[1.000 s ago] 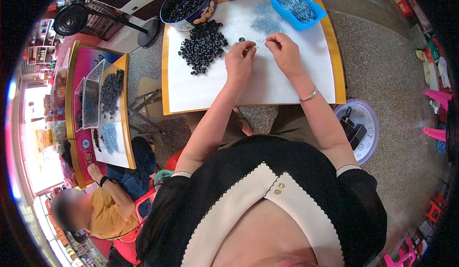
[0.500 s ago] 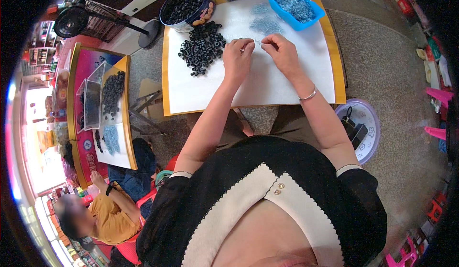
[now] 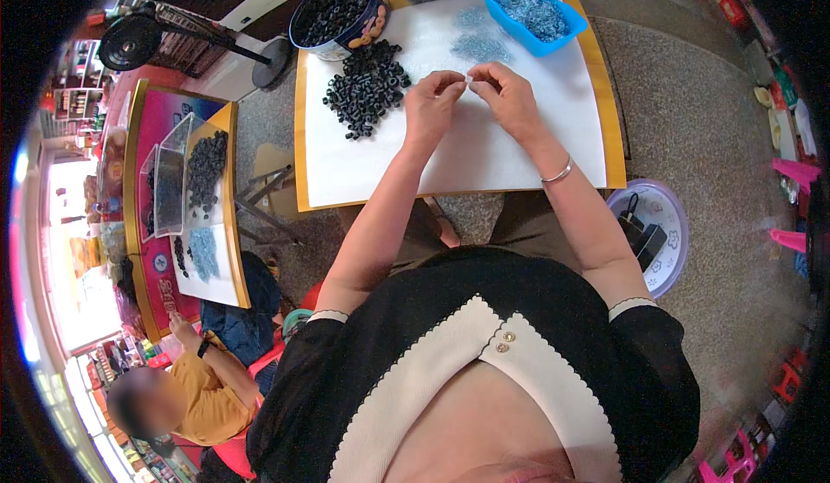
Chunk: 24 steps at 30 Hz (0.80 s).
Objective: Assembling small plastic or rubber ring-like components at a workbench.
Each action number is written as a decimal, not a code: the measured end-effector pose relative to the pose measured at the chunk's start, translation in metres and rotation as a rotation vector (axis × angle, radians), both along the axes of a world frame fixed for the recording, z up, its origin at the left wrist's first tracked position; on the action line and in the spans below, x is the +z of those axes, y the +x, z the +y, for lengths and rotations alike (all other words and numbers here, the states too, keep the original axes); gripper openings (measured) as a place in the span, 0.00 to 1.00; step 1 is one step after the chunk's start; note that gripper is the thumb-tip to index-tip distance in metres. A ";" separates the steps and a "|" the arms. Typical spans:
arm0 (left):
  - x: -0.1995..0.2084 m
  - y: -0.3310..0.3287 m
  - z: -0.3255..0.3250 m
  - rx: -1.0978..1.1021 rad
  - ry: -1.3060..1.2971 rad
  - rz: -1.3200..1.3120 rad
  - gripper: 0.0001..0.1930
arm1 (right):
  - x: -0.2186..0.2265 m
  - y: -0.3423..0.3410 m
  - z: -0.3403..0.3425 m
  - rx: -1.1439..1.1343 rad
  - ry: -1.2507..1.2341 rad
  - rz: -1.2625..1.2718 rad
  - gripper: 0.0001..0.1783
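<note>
Together we pinched one tiny pale part (image 3: 469,77) between left hand (image 3: 430,107) and right hand (image 3: 507,95), both grips clenched on it, beside loose black rubber rings (image 3: 367,89) on the white-covered surface (image 3: 484,150).

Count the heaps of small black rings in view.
3. One loose heap of black rings on the white table left of the left hand; one filling the round tin; one on the co-worker's table. More may be hidden.

Both forearms reach forward, left hand (image 3: 430,107) and right hand (image 3: 506,94) meeting, fingers pinched together.
</note>
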<state>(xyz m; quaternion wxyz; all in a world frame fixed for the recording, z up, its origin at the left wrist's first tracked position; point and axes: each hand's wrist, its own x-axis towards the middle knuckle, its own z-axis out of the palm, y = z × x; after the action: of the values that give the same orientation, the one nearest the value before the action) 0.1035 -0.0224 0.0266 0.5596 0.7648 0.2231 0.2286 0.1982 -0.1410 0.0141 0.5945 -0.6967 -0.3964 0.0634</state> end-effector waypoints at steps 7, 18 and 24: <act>-0.008 0.001 0.003 0.012 0.184 0.004 0.07 | -0.008 0.005 0.001 -0.013 -0.041 0.076 0.09; -0.011 -0.014 0.015 0.176 0.132 -0.159 0.06 | -0.008 0.005 0.002 -0.133 -0.015 0.002 0.07; -0.013 -0.042 0.007 0.225 0.279 -0.135 0.05 | -0.005 0.006 0.000 -0.199 0.046 0.048 0.05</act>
<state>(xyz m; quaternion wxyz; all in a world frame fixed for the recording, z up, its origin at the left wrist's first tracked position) 0.0618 -0.0153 0.0139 0.4328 0.7882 0.2353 0.3690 0.2037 -0.1410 0.0088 0.6230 -0.7171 -0.3122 0.0117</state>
